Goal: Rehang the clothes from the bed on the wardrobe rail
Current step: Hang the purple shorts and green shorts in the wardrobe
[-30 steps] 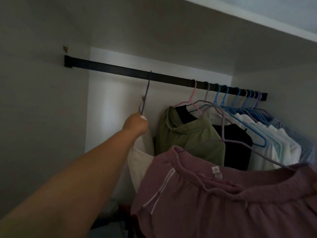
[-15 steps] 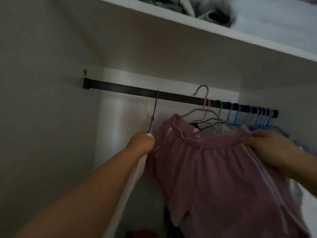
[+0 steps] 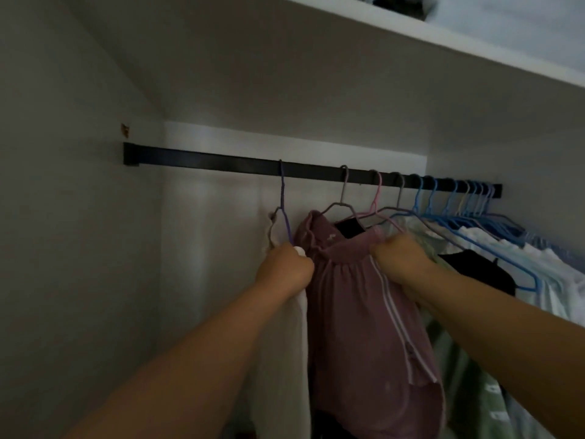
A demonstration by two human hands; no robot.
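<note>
A black wardrobe rail [image 3: 205, 161] runs across the dim closet. Mauve shorts [image 3: 357, 312] with white side stripes hang from a grey hanger [image 3: 343, 191] hooked on the rail. My right hand [image 3: 400, 256] grips their waistband on the right side. My left hand [image 3: 283, 269] is closed at the base of a purple hanger [image 3: 282, 201], which is hooked on the rail and carries a white garment [image 3: 285, 359]. To the right, several pink and blue hangers [image 3: 443, 204] hold green, black and white clothes.
A white shelf [image 3: 474, 49] with folded items lies above the rail. The closet's left wall [image 3: 63, 248] is near my left arm. The rail's left stretch holds no hangers. Hung clothes crowd the right side up to the right wall.
The mauve shorts' hanger has gone from below the rail onto it. My right hand moved left along the waistband. My left hand stayed on the purple hanger.
</note>
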